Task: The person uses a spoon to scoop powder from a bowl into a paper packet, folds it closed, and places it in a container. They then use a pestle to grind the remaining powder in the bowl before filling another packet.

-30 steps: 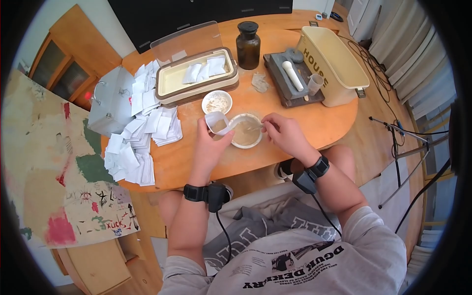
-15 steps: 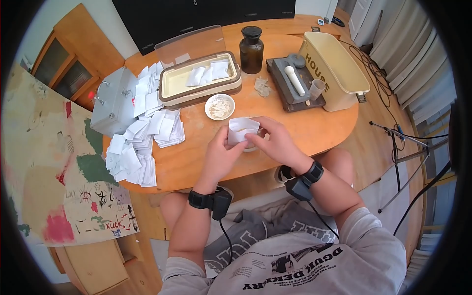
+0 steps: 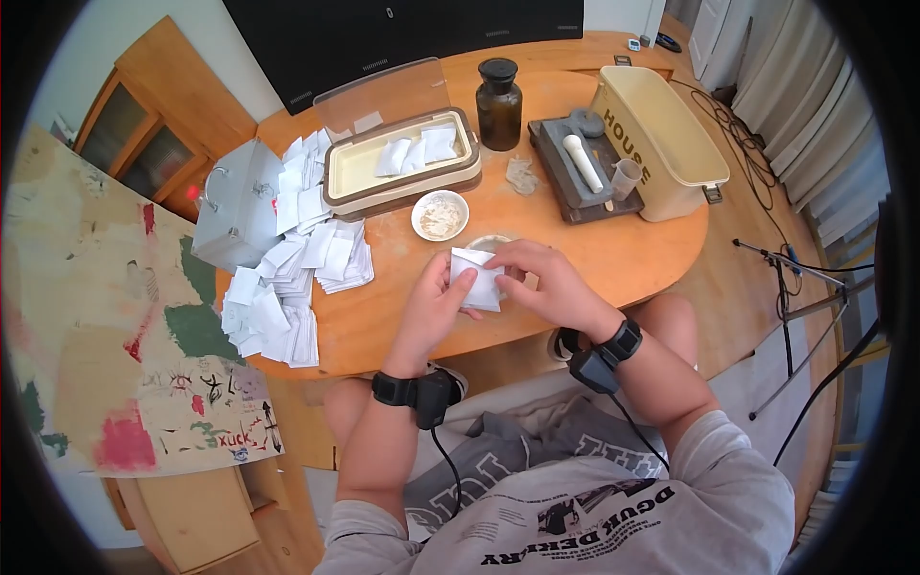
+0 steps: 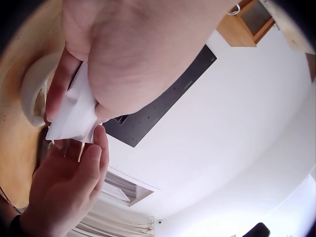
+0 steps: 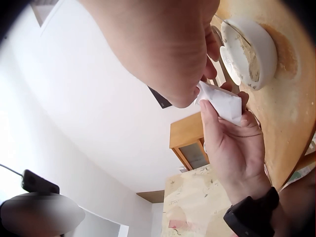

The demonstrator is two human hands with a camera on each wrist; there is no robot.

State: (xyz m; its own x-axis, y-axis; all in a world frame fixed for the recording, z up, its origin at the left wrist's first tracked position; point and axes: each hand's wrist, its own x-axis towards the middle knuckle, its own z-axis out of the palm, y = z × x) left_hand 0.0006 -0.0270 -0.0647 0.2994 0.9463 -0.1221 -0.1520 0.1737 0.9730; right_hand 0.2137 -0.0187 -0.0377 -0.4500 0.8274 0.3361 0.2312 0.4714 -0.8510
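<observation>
A folded white paper packet [image 3: 476, 290] is held up over the near part of the table. My left hand [image 3: 430, 309] grips it from the left, thumb across its face and fingers behind. From the right, my right hand [image 3: 547, 281] pinches the packet's edge with curled fingers, a top flap folded over there. In the right wrist view the packet [image 5: 223, 103] looks narrow and creased. Just beyond the hands stands a bowl [image 5: 269, 52] of pale powder, mostly hidden in the head view. Farther back is a small white bowl [image 3: 441, 235] with whitish powder.
Piles of white packets [image 3: 278, 318] lie at the left beside a silver case [image 3: 230, 206]. Behind sits a cream tray box [image 3: 347, 177] holding several packets. A brown jar [image 3: 499, 110], a dark tray [image 3: 594, 208] with a white pestle [image 3: 582, 163], and a cream bin [image 3: 661, 144] stand farther right.
A second ago the left hand held a clear cup and the right hand was at the powder bowl. Then both hands held an open-topped paper packet; now its top is folded over.
</observation>
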